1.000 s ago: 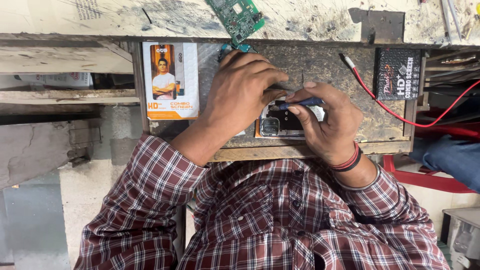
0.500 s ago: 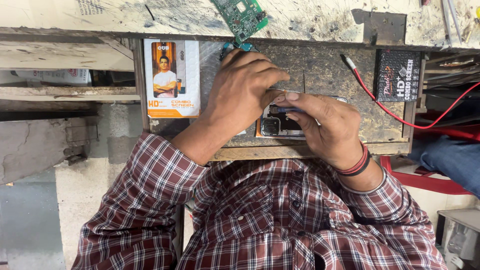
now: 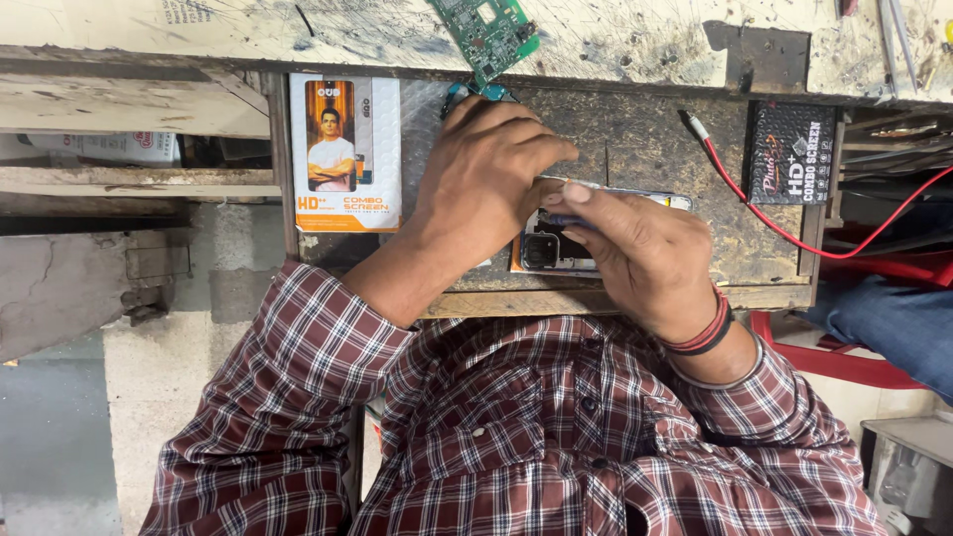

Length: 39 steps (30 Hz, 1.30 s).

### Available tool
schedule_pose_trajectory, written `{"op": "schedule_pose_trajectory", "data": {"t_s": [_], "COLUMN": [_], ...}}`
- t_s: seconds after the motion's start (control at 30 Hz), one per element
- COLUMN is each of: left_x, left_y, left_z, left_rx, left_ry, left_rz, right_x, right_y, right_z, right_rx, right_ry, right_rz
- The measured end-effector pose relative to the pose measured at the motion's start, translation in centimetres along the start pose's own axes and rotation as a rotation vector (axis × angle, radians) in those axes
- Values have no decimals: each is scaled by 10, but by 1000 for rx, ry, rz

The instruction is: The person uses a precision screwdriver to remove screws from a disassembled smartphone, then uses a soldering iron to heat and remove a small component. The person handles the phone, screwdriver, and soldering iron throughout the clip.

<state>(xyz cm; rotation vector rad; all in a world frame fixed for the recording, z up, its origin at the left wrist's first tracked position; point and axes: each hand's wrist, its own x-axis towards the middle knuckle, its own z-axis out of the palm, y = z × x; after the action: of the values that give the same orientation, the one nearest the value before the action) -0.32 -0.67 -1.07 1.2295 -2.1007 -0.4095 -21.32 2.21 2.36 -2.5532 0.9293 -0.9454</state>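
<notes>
place: repair workshop | signs: scarred wooden bench [image 3: 645,149], green circuit board [image 3: 488,32], red wire [image 3: 794,233]

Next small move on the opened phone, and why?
Probably ease the tool tip along the phone edge while holding it steady: the left hand presses on the phone, and the right hand pinches a thin dark tool over it.

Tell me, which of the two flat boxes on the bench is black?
The small black box near the red wire. The other, the orange-and-white box, is larger and carries a person's picture, beside the left hand.
</notes>
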Motion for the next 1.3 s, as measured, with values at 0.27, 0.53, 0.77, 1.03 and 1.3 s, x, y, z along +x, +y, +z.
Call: {"op": "schedule_pose_trajectory", "data": {"t_s": [0.27,0.53,0.77,1.03,1.3], "left_x": [0,-2,-3,-3,-3], "left_y": [-3,-5,-4,-6,-6], "left_z": [5,5,4,2,3], "left_rx": [30,17,51,23,39], "left_ry": [5,10,45,22,33], "left_rz": [9,11,22,20,-7], "right_x": [7,10,15,19,21], "right_y": [-5,0,4,-2,-2], "right_z": [1,-2,0,-2,-4], "right_rx": [-96,-19,-38,-45,60], "right_ry": [44,-58,-32,-89,-77], "right_rz": [19,71,70,67,84]}}
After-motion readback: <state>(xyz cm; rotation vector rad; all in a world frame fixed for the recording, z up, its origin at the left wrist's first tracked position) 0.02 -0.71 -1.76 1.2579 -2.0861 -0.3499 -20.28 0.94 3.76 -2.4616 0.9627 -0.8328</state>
